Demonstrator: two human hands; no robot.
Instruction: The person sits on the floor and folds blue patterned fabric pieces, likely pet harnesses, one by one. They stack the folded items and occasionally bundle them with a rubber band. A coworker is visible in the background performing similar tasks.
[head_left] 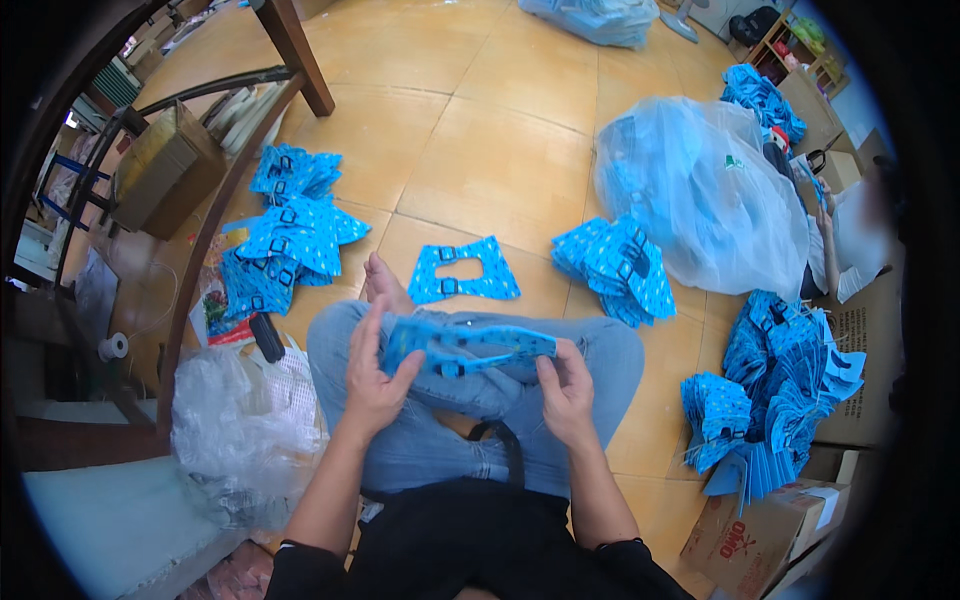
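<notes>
Across my lap I hold a blue patterned piece [500,340] with black buckles, tilted and smeared by motion. My left hand [372,378] has its left end between thumb and fingers. Pinched in my right hand [567,398] is the other end. On the floor just past my crossed legs lies a similar flat piece [498,272] with a cut-out middle and two black buckles. Stacks of such pieces stand to the left [300,235] and to the right [620,265] of it.
A large clear plastic bag [700,190] of blue pieces sits at the right, near another person [855,230]. More blue pieces [780,380] pile up beside cardboard boxes [745,540]. On my left are crumpled plastic [240,430] and a wooden frame [205,250].
</notes>
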